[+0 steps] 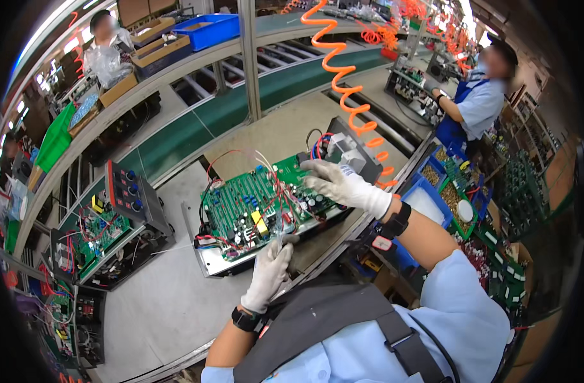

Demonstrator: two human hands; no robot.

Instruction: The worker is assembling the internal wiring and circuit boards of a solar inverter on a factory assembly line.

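Note:
A large green circuit board [241, 207] lies on an open metal chassis in front of me, with red, white and black wires [280, 185] bunched across it. My left hand [269, 271], in a white glove, is closed at the board's near edge. A pale, thin piece rises from its fingertips beside a yellow component [259, 222]; what it grips is too small to make out. My right hand [343, 185], also gloved, reaches over the board's right end. Its fingers are stretched and a little apart, close to the wires, with nothing visibly held.
Another opened unit with a knobbed panel [129, 191] stands left on the grey worktop [151, 313]. An orange coiled hose [349, 92] hangs beyond the board. Parts bins [429, 198] sit at right. A co-worker [477, 96] works at far right, another person [104, 45] far left.

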